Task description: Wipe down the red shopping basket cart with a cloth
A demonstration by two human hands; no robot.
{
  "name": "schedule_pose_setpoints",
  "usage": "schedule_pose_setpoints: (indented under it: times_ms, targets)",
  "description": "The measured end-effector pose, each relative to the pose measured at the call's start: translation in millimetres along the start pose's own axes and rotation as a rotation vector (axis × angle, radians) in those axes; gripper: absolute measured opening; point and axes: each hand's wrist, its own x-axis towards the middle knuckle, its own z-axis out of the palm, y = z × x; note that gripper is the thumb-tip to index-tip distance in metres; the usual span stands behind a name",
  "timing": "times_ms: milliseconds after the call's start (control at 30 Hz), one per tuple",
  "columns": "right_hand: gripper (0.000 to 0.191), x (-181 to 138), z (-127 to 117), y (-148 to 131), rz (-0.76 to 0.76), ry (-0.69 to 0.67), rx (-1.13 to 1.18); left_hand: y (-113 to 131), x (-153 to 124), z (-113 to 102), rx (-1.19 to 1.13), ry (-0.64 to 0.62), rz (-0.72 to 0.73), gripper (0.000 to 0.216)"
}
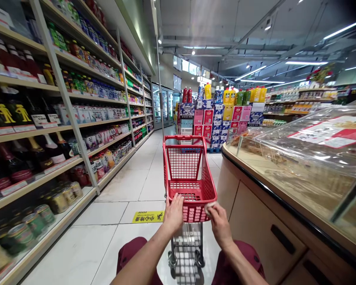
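Observation:
A small red plastic shopping cart (206, 186) stands in front of me on a metal wheeled frame, and no goods show in its basket. At the near left corner, my left hand (174, 211) is over the rim with its fingers hooked on the edge. My right hand (220, 225) is closed on a small white cloth (210, 206), pressed against the near right corner of the basket. The cloth is bunched and partly hidden by the fingers.
Long shelves of bottles and cans (103, 118) line the left side. On the right a curved counter (234, 190) carries clear plastic covers (314, 138). Stacked drink cartons (207, 118) stand ahead. A yellow caution sticker (147, 216) lies on the tiled floor.

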Motion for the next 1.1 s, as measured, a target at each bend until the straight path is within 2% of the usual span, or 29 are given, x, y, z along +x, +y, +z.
schedule_pose_setpoints:
  times_ms: [67,100,233,267,433,467,633,800,967,1033,1100]
  targets:
    - [0.029,-10.9,2.9,1.0,-0.002,-0.115,0.006,-1.8,-0.1,0.7,0.013,-0.007,0.007,0.061]
    - [0.030,-13.6,3.2,1.5,-0.009,-0.127,0.014,-2.6,0.0,1.1,0.018,-0.011,0.008,0.062]
    - [0.027,-0.8,-1.5,2.3,0.008,0.059,0.025,-2.8,0.8,1.6,0.010,-0.012,0.012,0.063]
    - [0.027,2.5,-1.9,2.1,0.026,0.072,0.017,-2.5,0.8,1.5,0.004,-0.010,0.011,0.063]
    - [0.030,-10.6,2.1,0.0,0.026,-0.132,0.021,-4.3,-0.4,0.9,-0.021,-0.008,0.032,0.062]
    - [0.030,-12.4,1.8,0.0,0.013,-0.126,0.030,-4.9,-0.5,0.8,-0.027,-0.008,0.034,0.062]
    - [0.027,0.9,-2.4,0.6,0.053,0.085,0.017,-4.9,0.3,0.8,-0.059,-0.007,0.023,0.061]
    - [0.029,-0.4,-2.4,-5.4,-0.010,-0.073,0.041,-7.8,-0.3,2.8,-0.074,-0.026,0.042,0.064]
    - [0.035,37.0,-14.6,-9.9,-0.028,0.126,0.018,-7.3,-2.5,4.1,-0.103,0.011,0.043,0.063]
    - [0.035,45.3,-5.6,-18.9,-0.040,0.097,-0.020,-5.9,-3.9,5.4,-0.102,0.004,0.038,0.062]
    - [0.035,41.4,13.4,-35.6,-0.097,0.034,-0.042,-5.9,-5.4,7.1,-0.089,-0.001,0.040,0.063]
